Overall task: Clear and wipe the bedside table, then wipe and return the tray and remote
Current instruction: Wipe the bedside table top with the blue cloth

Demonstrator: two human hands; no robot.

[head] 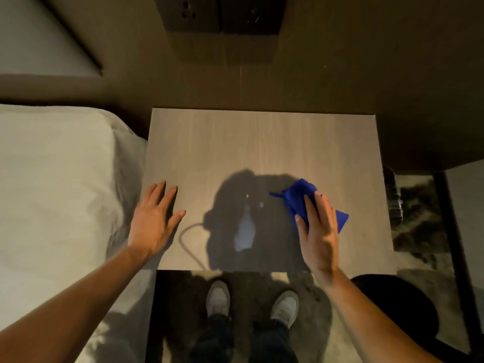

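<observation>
Beside the white bed (52,179), the wooden bedside table (262,142) carried only a blue cloth (301,197) at about 4 o'clock on its top. The right hand (318,231) pressed flat on this cloth with fingers together. The left hand (154,218) rested at 8 o'clock with fingers spread; tray and remote were not visible.

White bed (52,192) left; wall sockets (220,14) above; two pale shoes (251,303) on patterned carpet (424,231).

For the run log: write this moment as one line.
step: wiping table | right hand: flat on blue cloth | left hand: open, at bedside table left edge | tray, remote: not in view
</observation>
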